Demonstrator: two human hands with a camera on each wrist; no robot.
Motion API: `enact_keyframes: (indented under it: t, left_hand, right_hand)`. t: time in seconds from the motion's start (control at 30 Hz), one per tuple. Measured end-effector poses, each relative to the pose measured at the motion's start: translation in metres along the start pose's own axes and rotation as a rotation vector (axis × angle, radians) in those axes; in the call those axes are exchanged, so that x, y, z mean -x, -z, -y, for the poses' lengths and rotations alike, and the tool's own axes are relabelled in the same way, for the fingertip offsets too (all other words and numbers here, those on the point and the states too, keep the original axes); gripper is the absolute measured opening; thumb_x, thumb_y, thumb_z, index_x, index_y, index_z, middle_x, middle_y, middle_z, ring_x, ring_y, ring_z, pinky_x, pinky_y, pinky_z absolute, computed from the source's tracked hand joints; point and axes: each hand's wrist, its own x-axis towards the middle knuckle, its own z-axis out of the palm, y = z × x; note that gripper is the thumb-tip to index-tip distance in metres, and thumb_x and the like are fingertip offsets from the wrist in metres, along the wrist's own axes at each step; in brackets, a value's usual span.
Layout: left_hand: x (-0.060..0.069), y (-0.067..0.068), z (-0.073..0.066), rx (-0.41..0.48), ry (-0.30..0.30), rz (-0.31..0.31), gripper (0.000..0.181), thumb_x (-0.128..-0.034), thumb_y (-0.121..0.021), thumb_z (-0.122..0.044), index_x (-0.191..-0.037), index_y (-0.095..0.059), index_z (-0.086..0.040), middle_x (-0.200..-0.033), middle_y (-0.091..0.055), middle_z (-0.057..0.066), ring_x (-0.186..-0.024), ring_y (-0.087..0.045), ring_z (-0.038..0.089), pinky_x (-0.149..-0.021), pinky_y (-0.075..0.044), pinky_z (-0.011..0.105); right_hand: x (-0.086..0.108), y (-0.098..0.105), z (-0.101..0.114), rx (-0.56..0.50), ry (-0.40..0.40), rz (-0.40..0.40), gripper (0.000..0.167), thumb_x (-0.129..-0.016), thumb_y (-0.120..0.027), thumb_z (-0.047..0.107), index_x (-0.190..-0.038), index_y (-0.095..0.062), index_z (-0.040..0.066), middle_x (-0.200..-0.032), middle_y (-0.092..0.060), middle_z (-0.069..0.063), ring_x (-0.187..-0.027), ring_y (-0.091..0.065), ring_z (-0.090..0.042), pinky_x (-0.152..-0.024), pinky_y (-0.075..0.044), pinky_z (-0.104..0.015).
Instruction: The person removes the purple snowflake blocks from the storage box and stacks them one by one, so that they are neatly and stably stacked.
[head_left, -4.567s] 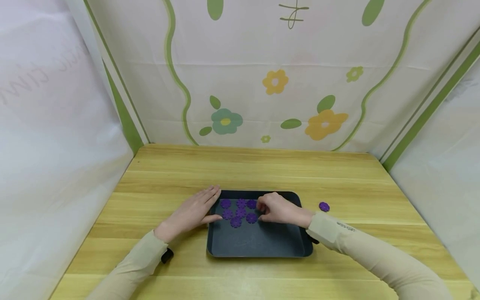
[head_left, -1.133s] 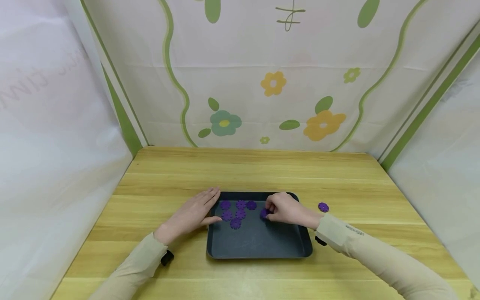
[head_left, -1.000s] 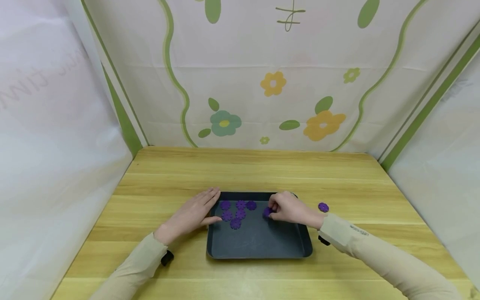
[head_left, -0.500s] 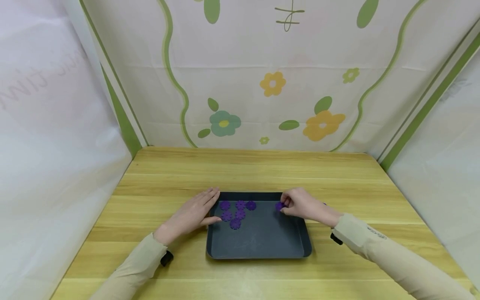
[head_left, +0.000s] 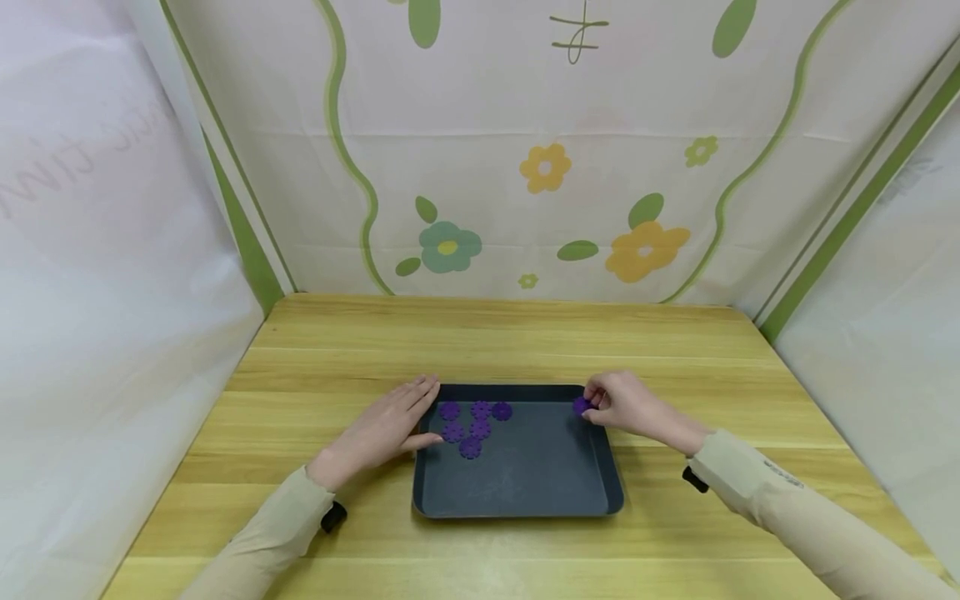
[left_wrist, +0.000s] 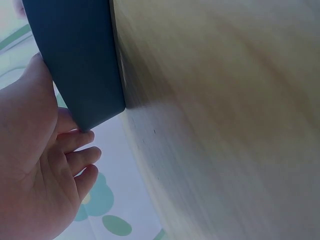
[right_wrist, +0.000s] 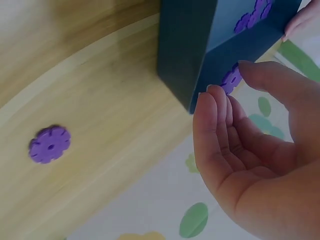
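Note:
A dark rectangular tray [head_left: 517, 483] lies on the table. Near its back right corner, my right hand [head_left: 633, 406] pinches a purple notched snowflake disc [head_left: 581, 406] between thumb and fingertips. The right wrist view shows that disc [right_wrist: 231, 80] just inside the tray wall. Several like purple discs [head_left: 480, 428] lie flat at the tray's back left. My left hand [head_left: 382, 429] rests on the tray's left rim with straight fingers, the thumb reaching over the edge. In the left wrist view, fingers [left_wrist: 82, 160] touch the tray's corner from outside.
One loose purple disc [right_wrist: 50, 145] lies on the wooden table [head_left: 525, 558] to the right of the tray; in the head view my right hand and wrist hide it. A printed flower curtain [head_left: 487, 167] hangs behind the table, with white side walls.
My right hand has drawn one purple disc away from the group, rightward and back to the tray's far right corner. It now covers the loose table disc. My left hand stays put.

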Motion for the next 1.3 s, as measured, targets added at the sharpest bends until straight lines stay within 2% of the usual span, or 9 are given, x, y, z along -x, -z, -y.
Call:
enact_keyframes:
  t: [0.37, 0.7, 1.3]
  left_hand:
    - [0.000, -0.001, 0.000, 0.001, 0.001, 0.003, 0.083, -0.0952, -0.054, -0.057, -0.153, -0.035, -0.001, -0.160, -0.035, 0.017, -0.147, -0.038, 0.033, -0.118, -0.038, 0.048]
    - [0.000, -0.001, -0.001, 0.004, -0.001, -0.005, 0.083, -0.0947, -0.056, -0.056, -0.153, -0.035, 0.000, -0.160, -0.035, 0.017, -0.147, -0.038, 0.033, -0.118, -0.038, 0.048]
    - [0.001, 0.000, -0.001, -0.011, -0.009, -0.016, 0.082, -0.0947, -0.056, -0.055, -0.152, -0.037, 0.000, -0.159, -0.037, 0.018, -0.145, -0.040, 0.033, -0.117, -0.040, 0.048]
  right_hand:
    - [0.015, 0.006, -0.016, 0.016, -0.028, -0.017, 0.012, -0.081, -0.079, 0.010, -0.087, -0.070, 0.004, -0.078, -0.069, -0.001, -0.067, -0.059, -0.004, -0.060, -0.051, -0.019]
    - [0.024, 0.010, -0.037, 0.012, -0.099, -0.047, 0.016, -0.080, -0.078, 0.009, -0.088, -0.069, -0.001, -0.079, -0.070, -0.006, -0.068, -0.061, -0.008, -0.060, -0.052, -0.021]
    - [0.039, 0.013, -0.073, 0.039, -0.198, -0.052, 0.020, -0.082, -0.078, 0.013, -0.092, -0.068, -0.002, -0.083, -0.070, -0.008, -0.073, -0.064, -0.014, -0.062, -0.053, -0.026]
